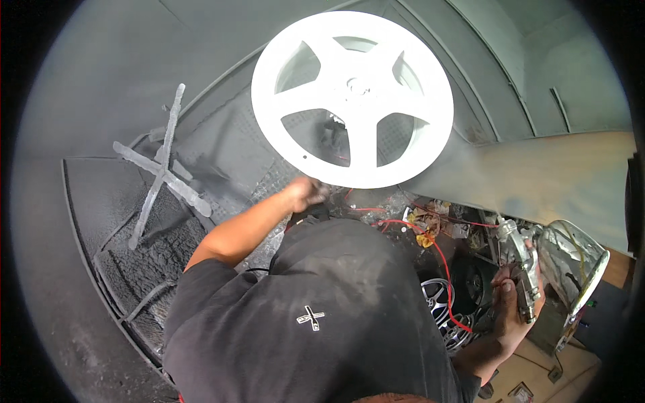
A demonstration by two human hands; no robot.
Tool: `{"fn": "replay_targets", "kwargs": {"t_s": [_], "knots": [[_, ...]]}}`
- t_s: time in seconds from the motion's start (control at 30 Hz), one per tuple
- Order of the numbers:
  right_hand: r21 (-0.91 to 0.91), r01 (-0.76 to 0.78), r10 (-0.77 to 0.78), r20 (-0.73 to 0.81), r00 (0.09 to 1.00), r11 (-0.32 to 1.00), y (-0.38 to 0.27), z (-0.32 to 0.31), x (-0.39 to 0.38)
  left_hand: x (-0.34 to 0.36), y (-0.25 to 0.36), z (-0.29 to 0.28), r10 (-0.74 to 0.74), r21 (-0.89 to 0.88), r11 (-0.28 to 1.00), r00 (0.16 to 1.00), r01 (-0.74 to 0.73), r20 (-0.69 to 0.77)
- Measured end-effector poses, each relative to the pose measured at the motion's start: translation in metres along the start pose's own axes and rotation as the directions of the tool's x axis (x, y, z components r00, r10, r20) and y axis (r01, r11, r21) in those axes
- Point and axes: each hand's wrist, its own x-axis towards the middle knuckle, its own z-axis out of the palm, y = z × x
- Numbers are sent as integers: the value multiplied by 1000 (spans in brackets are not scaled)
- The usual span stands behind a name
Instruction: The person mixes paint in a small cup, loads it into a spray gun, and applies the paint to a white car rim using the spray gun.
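Observation:
A white five-spoke wheel rim (353,97) stands raised in front of me inside a grey spray booth. My left hand (306,195) reaches under its lower edge and touches dark parts just below the rim; whether it grips anything is hidden. My right hand (514,305) is shut on a metal spray gun (523,269), held low at the right, away from the rim. The gun's cup (571,265) is wrapped in clear plastic. My dark shirt (322,309) fills the lower middle of the view.
A paint-crusted cross-shaped stand (161,168) leans at the left on the dark, overspray-coated floor (134,269). Red wire (430,235) and clutter lie under the rim. Chrome wheel rims (440,299) sit low right. A brown board (557,174) runs along the right.

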Motion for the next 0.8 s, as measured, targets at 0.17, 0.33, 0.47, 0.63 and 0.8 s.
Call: {"fn": "replay_targets", "kwargs": {"t_s": [0.17,0.33,0.47,0.63,0.8], "knots": [[91,-116,104,130,986,989,9,-25,-22,-9,65,-24,326,50,944,905,-325,-273],[303,-427,319,346,882,852,3,-19,-46,-15,49,7,362,11,931,917,-366,-167],[133,-184,183,20,983,974,9,-6,-49,-26,17,46,145,-65,985,968,-161,-206],[-87,-133,137,35,990,987,5,-26,-22,-34,-9,34,17,170,985,993,2,-113],[69,-277,259,198,946,958,18,-34,-39,-9,11,-10,210,71,978,952,-198,-223]]}}
